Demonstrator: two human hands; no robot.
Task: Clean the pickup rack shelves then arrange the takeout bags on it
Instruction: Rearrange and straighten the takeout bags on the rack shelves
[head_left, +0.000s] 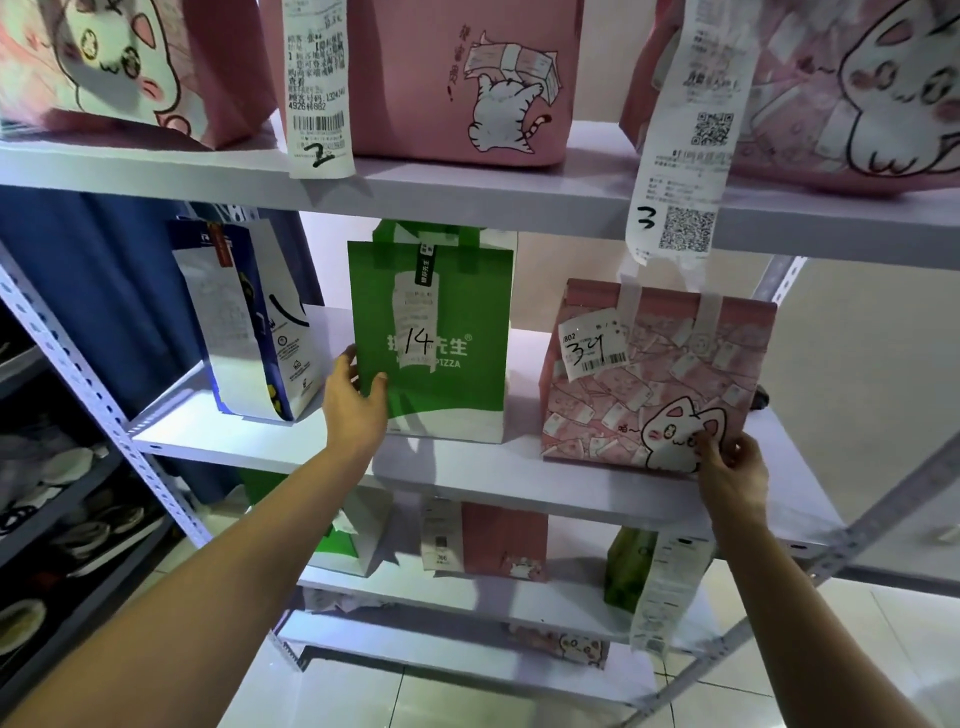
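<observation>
1. Two bare forearms reach up from the bottom edge toward a white metal rack (467, 480), one from each lower corner.
2. The left hand (358, 402) grips the lower left corner of a green bag (431, 332) – thumb on the front face, fingers wrapped behind the left edge. The bag stands upright at the middle of the middle shelf, with "14" handwritten on a receipt on its front.
3. The right hand (730, 470) pinches the lower right corner of a pink cat bag (654, 379), which stands just right of the green bag, apart from it, at the shelf's front edge. A slip on its upper left reads "34".
4. A white and blue bag (249, 322) stands left of the green bag on the same shelf, near the left hand but untouched.
5. On the shelf above stand three pink bags – one at the left (119, 67), one in the middle (467, 78) with a cat drawing, and one at the right (831, 88). A long receipt (318, 88) marked "2" hangs from the middle one, and another receipt (685, 135) marked "3" hangs from the right one, down past the shelf edge.
6. The shelf below holds more green and pink bags, partly hidden by the middle shelf.
</observation>
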